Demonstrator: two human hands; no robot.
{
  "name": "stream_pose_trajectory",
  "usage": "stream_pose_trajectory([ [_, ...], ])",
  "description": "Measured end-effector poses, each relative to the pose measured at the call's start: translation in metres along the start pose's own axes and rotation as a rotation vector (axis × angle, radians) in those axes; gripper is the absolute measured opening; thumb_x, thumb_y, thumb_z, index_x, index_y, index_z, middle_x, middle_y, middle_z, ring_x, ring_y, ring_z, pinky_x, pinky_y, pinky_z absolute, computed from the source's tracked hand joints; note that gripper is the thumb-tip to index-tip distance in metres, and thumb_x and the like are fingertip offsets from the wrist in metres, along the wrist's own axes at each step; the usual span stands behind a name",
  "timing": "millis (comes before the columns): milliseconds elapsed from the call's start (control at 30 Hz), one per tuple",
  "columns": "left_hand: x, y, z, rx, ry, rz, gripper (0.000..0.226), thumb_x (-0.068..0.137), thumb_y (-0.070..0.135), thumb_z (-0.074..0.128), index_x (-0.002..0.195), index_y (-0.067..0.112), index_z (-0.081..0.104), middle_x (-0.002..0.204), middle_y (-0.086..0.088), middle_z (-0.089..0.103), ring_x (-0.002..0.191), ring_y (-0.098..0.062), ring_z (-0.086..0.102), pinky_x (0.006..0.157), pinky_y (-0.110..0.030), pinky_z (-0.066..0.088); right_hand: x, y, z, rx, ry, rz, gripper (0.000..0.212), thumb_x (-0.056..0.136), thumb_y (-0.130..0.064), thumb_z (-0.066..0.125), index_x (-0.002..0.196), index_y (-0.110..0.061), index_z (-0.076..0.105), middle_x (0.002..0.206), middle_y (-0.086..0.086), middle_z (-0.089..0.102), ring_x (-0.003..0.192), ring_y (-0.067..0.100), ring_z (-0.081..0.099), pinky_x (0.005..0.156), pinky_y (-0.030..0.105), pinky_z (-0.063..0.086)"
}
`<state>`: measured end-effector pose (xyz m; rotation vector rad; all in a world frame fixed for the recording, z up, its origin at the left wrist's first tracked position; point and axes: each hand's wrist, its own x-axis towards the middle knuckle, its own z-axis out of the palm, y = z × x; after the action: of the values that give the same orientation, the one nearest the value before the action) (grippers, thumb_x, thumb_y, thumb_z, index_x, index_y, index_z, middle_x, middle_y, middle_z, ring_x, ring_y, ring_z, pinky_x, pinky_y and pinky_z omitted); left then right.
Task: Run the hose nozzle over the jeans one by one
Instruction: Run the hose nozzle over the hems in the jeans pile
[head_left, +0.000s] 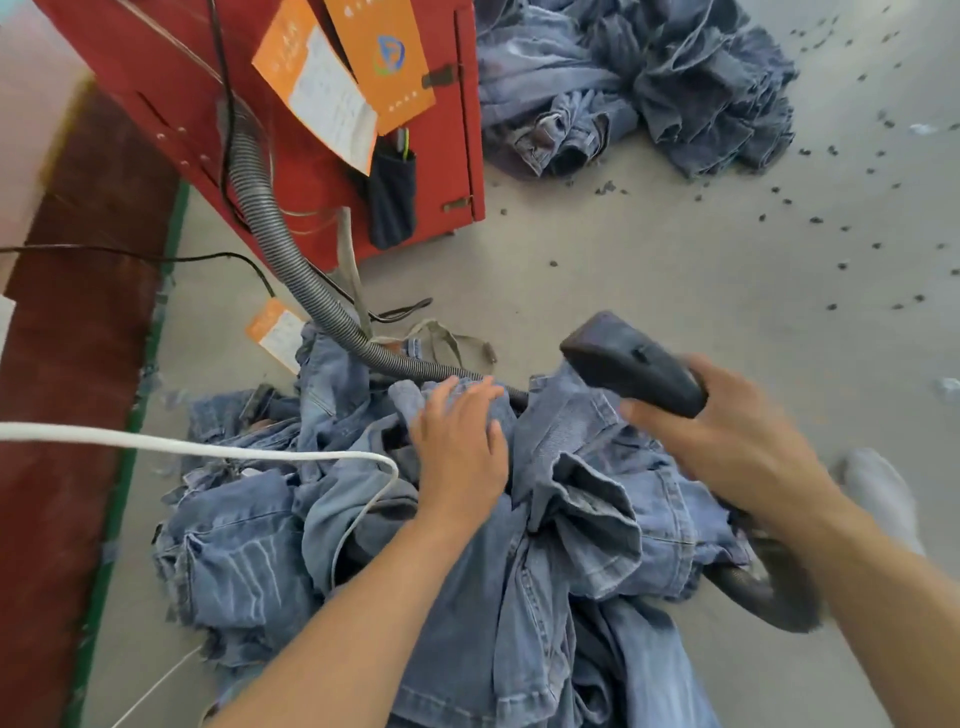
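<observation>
A heap of blue jeans (519, 597) lies on the grey floor in front of me. My right hand (727, 441) grips the neck of a black hose nozzle (628, 364), whose flat head is lifted above the far right edge of the heap. My left hand (460, 447) rests flat, fingers straight, on a fold of denim near the heap's middle. A grey ribbed hose (270, 228) runs from a red machine down across the jeans, and another stretch of hose (763, 592) curls beside my right forearm.
The red machine cabinet (452, 130) with orange tags stands at the upper left. A second pile of jeans (649, 88) lies at the top right. Dark lint scraps dot the floor at right. A white cord (208, 449) crosses the heap from the left. A foot in a white sock (878, 493) stands at the right.
</observation>
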<state>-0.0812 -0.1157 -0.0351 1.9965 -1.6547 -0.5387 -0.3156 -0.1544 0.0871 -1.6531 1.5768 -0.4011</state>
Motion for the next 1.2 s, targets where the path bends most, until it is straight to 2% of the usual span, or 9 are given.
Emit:
stream_pose_trajectory([
  [133,0.017,0.025,0.017,-0.146,-0.536,-0.083,0.106,0.096,0.033,0.070,0.163,0.026,-0.013,0.145,-0.011,0.054,0.127,-0.035,0.055,0.105,-0.047,0.045,-0.017,0.015,-0.054,-0.011,0.048,0.085,0.019,0.088,-0.044,0.077,0.080,-0.036,0.061,0.053,0.009,0.063,0.042,0.020,0.056,0.055,0.044,0.052],
  [200,0.014,0.026,0.013,-0.040,-0.500,0.060,0.083,0.092,0.029,0.070,0.162,0.022,0.025,0.122,-0.008,0.065,0.115,-0.031,0.058,0.095,-0.040,0.044,-0.030,0.024,-0.063,-0.031,0.027,0.160,0.021,0.087,-0.043,0.077,0.080,-0.031,0.061,0.054,0.014,0.063,0.044,0.027,0.057,0.062,0.054,0.056],
  [300,-0.020,0.006,-0.005,-0.257,-0.326,0.214,0.024,0.078,0.018,0.068,0.099,0.023,0.076,0.089,0.008,0.064,0.088,-0.012,0.056,0.079,-0.030,0.043,-0.043,0.042,-0.064,-0.062,-0.022,0.202,0.017,0.086,-0.042,0.078,0.085,-0.035,0.063,0.056,0.015,0.064,0.046,0.035,0.058,0.063,0.055,0.057],
  [400,-0.067,-0.015,-0.022,-0.395,-0.289,0.130,0.025,0.072,0.007,0.067,0.089,0.024,0.072,0.097,0.014,0.061,0.095,-0.005,0.063,0.080,-0.017,0.045,-0.048,0.048,-0.057,-0.186,-0.136,0.148,0.020,0.086,-0.046,0.077,0.099,-0.042,0.063,0.055,0.007,0.066,0.045,0.026,0.061,0.056,0.042,0.057],
  [567,-0.095,-0.022,-0.037,-0.380,-0.288,0.147,0.025,0.077,0.003,0.076,0.093,0.021,0.068,0.116,0.011,0.064,0.129,0.000,0.056,0.106,-0.023,0.046,-0.044,0.031,-0.036,-0.286,-0.294,0.007,0.029,0.083,-0.046,0.079,0.100,-0.058,0.058,0.056,-0.019,0.064,0.046,-0.001,0.058,0.048,0.008,0.041],
  [700,-0.096,-0.015,-0.042,-0.511,-0.194,-0.126,0.014,0.084,0.012,0.074,0.088,0.022,0.064,0.085,0.015,0.069,0.088,-0.001,0.066,0.075,-0.022,0.052,-0.046,0.033,-0.033,-0.247,-0.298,0.006,0.026,0.087,-0.037,0.081,0.097,-0.052,0.061,0.063,-0.013,0.066,0.047,0.003,0.058,0.047,0.014,0.043],
  [767,-0.094,-0.018,-0.045,-0.597,-0.123,-0.307,0.022,0.088,0.004,0.073,0.076,0.013,0.056,0.065,0.011,0.056,0.063,-0.006,0.050,0.061,-0.023,0.043,-0.046,0.035,-0.036,-0.215,-0.223,0.013,0.021,0.087,-0.033,0.081,0.093,-0.045,0.064,0.056,-0.010,0.063,0.041,0.004,0.054,0.042,0.013,0.039],
  [1100,-0.099,-0.030,-0.065,-0.456,-0.213,-0.203,0.027,0.085,0.005,0.078,0.074,0.021,0.060,0.070,0.012,0.065,0.063,-0.005,0.055,0.059,-0.014,0.041,-0.024,0.020,-0.036,-0.073,-0.368,-0.021,0.018,0.087,-0.030,0.081,0.095,-0.038,0.067,0.055,-0.002,0.061,0.047,0.011,0.056,0.048,0.024,0.047],
  [1200,-0.103,-0.025,-0.072,-0.424,-0.311,-0.178,0.025,0.084,0.035,0.080,0.084,0.033,0.055,0.071,0.013,0.061,0.060,-0.004,0.053,0.057,-0.017,0.039,-0.008,0.003,-0.009,-0.098,-0.285,-0.095,0.017,0.087,-0.030,0.080,0.097,-0.032,0.067,0.060,-0.007,0.065,0.048,0.006,0.057,0.050,0.027,0.049],
])
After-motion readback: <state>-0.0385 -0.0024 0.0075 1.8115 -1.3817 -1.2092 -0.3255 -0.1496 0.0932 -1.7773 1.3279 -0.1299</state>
